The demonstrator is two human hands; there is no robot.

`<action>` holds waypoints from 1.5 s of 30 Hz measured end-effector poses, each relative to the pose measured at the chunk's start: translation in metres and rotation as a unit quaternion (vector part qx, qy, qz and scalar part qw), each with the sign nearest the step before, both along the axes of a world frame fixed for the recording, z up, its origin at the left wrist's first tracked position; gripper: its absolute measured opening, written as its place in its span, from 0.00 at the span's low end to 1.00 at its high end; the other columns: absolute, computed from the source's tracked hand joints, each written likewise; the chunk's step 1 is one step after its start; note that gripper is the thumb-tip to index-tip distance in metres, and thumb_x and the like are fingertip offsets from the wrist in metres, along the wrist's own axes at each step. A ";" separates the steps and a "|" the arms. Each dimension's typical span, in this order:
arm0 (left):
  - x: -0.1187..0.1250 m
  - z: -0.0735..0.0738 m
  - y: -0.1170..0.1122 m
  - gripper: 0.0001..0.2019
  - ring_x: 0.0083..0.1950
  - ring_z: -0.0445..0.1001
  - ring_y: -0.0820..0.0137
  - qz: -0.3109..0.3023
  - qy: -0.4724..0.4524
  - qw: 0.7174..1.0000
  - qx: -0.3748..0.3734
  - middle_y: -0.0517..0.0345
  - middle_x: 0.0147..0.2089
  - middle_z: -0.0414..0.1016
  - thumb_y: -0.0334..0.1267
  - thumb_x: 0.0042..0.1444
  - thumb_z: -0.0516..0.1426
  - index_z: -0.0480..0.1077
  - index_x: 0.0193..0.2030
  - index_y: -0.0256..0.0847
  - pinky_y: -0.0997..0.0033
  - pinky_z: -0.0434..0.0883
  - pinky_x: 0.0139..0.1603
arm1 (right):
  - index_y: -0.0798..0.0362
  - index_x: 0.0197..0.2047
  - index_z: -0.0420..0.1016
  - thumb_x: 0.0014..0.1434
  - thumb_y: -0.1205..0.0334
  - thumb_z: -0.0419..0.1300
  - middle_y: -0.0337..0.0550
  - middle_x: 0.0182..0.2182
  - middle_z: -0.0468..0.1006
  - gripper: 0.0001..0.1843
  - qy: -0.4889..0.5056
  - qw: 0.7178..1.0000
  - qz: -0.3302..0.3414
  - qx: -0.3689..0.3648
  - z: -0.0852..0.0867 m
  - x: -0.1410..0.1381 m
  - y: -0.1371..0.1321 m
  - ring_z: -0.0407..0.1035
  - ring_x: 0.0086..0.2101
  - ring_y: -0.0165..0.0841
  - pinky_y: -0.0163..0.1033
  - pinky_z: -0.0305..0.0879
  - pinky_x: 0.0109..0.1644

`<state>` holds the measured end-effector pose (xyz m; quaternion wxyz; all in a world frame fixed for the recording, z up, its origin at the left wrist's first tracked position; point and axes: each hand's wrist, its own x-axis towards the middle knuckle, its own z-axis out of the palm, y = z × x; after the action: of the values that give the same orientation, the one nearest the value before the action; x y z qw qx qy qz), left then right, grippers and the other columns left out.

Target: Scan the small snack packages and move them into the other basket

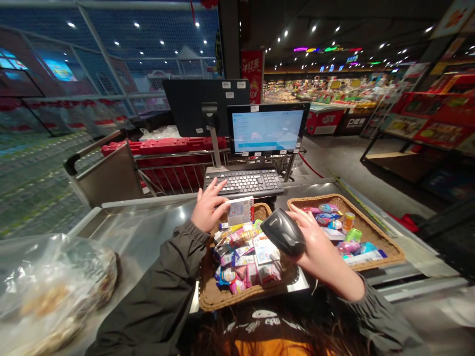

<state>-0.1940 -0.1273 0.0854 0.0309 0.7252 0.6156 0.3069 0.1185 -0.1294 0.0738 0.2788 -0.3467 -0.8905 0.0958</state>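
Note:
My right hand (315, 242) is wrapped round a black barcode scanner (284, 231), held above the near wicker basket (218, 300). My left hand (211, 203) has its fingers stretched out over the left end of the black keyboard (248, 182). Its thumb side meets the left edge of a small white box (240, 211) standing upright at the basket's back; whether it bears on the box I cannot tell. Several colourful small packets (241, 247) fill that basket. A white card-like pack (266, 248) lies on top of them, below the scanner.
A second wicker basket (395, 249) on the right holds toys and packets. Behind the keyboard stand a lit monitor (266, 129) and a dark screen back (196, 106). A clear plastic bag (48, 291) lies on the metal counter (137, 232) at left. Beyond is a shopping cart (170, 173).

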 end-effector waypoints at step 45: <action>0.030 -0.075 -0.021 0.14 0.75 0.48 0.48 -0.069 0.183 0.962 -0.193 0.50 0.71 0.61 0.44 0.59 0.58 0.77 0.51 0.49 0.26 0.47 0.67 | 0.52 0.50 0.75 0.54 0.60 0.63 0.55 0.54 0.76 0.20 0.010 0.999 0.032 -0.029 -0.032 0.058 0.031 0.63 0.61 0.55 0.65 0.61 0.64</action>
<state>-0.1642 -0.1486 0.0100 0.0787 0.7899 0.6067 0.0416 0.1763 -0.0987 0.0415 0.2738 -0.3249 -0.8953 0.1342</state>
